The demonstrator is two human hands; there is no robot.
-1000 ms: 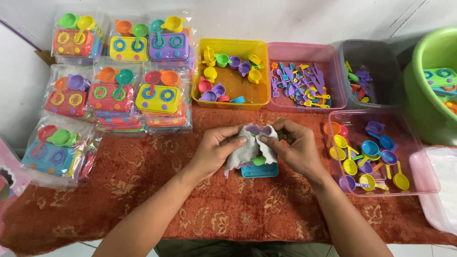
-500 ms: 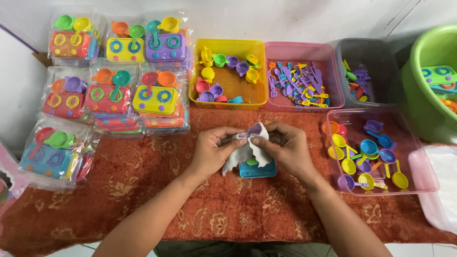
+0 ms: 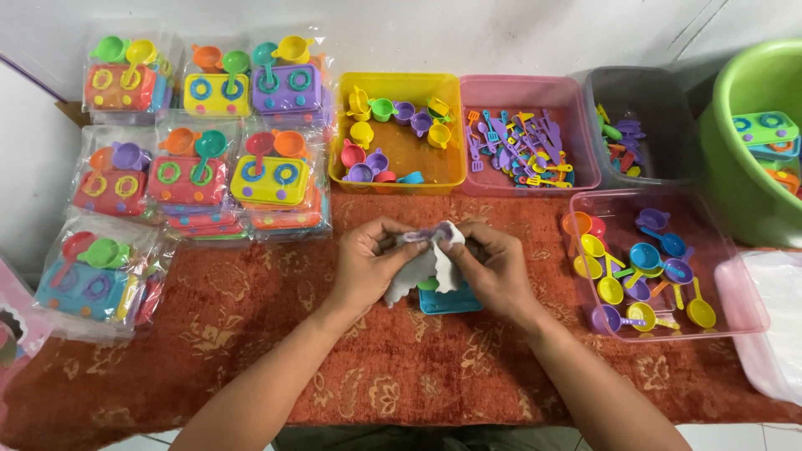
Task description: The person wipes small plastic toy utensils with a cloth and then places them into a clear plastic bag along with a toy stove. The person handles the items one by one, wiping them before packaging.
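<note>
Bag (image 3: 418, 271) now sits bunched between my hands over the blue stove (image 3: 451, 299); left hand (image 3: 368, 266) and right hand (image 3: 493, 267) both pinch its mouth, drawn closer than before.

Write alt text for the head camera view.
Both hands, left hand and right hand, hold a clear plastic bag over a blue toy stove on a red patterned cloth. Bagged toy stove sets lie left; bins of small toy pots and utensils behind.
</note>
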